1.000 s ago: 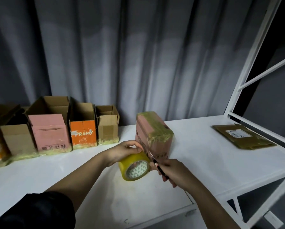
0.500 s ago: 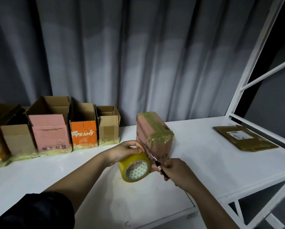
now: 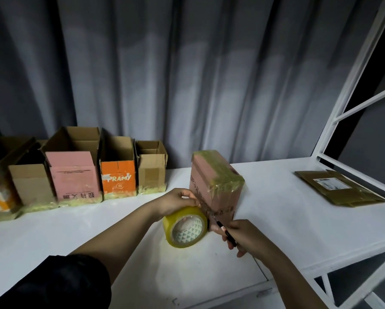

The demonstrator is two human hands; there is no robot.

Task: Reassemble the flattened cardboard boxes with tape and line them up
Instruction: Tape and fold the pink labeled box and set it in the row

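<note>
Head view: left hand (image 3: 176, 200) grips tape roll (image 3: 185, 227), right hand (image 3: 246, 236) pinches cutter (image 3: 225, 231) at pink box (image 3: 214, 184). Keep the strip taut and slice close to the box.

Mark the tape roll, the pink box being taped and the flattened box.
tape roll (image 3: 188, 230): head view, on its front face by the core.
pink box (image 3: 224, 197): head view, on its front side panel.
flattened box (image 3: 341, 191): head view, on its brown top below the label.
</note>
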